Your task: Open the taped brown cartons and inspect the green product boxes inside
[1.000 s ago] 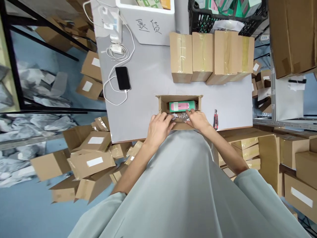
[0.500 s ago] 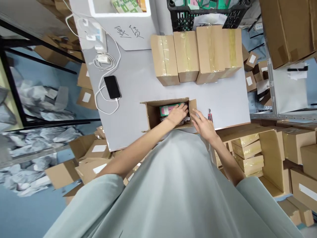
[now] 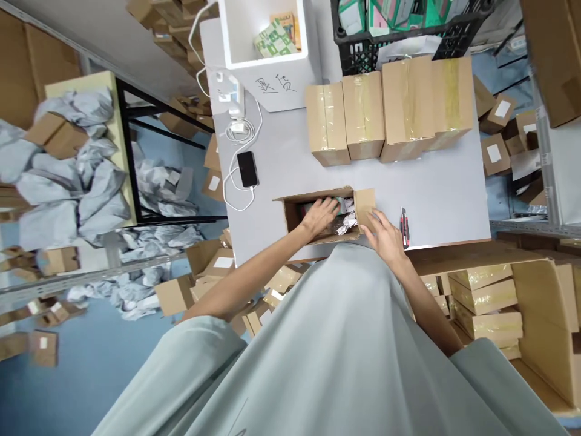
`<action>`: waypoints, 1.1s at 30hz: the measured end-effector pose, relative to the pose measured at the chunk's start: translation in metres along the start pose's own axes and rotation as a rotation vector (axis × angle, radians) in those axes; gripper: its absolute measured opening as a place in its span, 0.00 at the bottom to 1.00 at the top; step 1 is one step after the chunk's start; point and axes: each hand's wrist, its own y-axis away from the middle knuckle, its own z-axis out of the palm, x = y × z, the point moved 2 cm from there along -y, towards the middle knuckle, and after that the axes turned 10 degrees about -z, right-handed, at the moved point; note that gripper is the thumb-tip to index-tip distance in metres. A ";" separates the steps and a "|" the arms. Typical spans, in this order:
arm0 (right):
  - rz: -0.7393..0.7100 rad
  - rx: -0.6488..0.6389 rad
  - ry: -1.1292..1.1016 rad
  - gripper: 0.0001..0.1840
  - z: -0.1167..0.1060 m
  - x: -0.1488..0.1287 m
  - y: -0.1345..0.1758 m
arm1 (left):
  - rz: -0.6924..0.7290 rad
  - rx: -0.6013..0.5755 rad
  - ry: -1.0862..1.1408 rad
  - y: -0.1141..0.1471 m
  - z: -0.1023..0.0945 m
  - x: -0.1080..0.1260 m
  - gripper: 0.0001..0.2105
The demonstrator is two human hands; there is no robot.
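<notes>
One open carton [image 3: 293, 217] lay mid-frame around the left hand [image 3: 321, 217], whose grip could not be determined; the right hand [image 3: 385, 235], loosely spread, was at one flap [image 3: 364, 204]. Four taped boxes [image 3: 363, 115] stood upper right.

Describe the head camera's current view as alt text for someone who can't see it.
Left hand in an open box on a table, right hand at the box's flap. A cutter lies to the right; four taped boxes stand farther back.

I see bare tabletop [image 3: 269, 175] between phone [image 3: 247, 169] and open box [image 3: 364, 207]; beyond the box, taped cartons [image 3: 363, 115] block the way.
</notes>
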 end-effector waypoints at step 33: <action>0.268 0.241 -0.301 0.14 0.050 -0.034 0.007 | -0.186 -0.091 -0.017 0.097 -0.013 -0.014 0.23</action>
